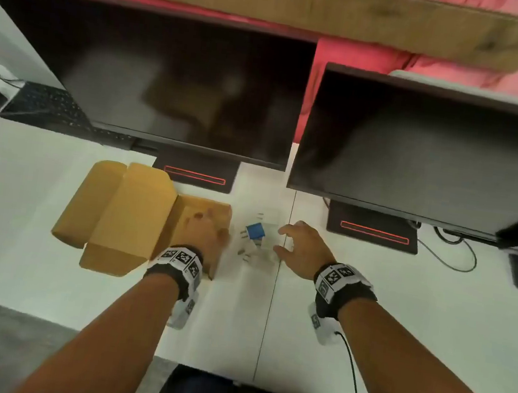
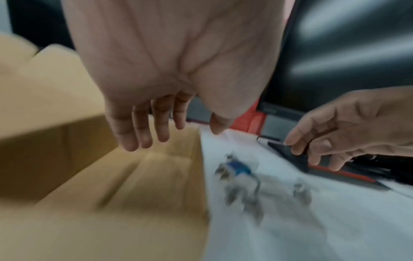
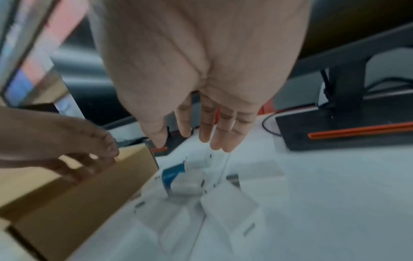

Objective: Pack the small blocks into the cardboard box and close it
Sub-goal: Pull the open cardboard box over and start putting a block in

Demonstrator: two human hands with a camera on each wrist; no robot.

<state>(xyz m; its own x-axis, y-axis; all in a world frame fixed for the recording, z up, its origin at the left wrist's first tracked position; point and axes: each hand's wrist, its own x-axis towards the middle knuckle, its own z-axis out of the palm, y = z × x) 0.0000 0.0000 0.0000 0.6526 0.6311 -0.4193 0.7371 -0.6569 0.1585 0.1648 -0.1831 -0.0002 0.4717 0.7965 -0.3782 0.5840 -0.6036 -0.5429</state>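
An open cardboard box point(image 1: 204, 207) lies on the white desk, its lid and flaps point(image 1: 131, 213) spread out to the left. My left hand point(image 1: 206, 227) hovers over the box's open cavity point(image 2: 134, 176) with straight fingers point(image 2: 145, 127), holding nothing. Just right of the box lies a cluster of small white blocks point(image 1: 260, 252) with one blue block point(image 1: 255, 231) among them. My right hand point(image 1: 291, 242) hangs over the cluster's right side, fingers point(image 3: 212, 132) spread and empty. The blue block point(image 3: 174, 174) sits beside the box wall point(image 3: 78, 203). The wrist views are blurred.
Two dark monitors point(image 1: 180, 82) point(image 1: 420, 150) stand behind the work area, their black bases point(image 1: 195, 175) point(image 1: 374, 233) close to the box and blocks. A keyboard point(image 1: 50, 108) lies at the far left. Cables point(image 1: 453, 253) trail at the right. The desk's front edge point(image 1: 72, 323) is near me.
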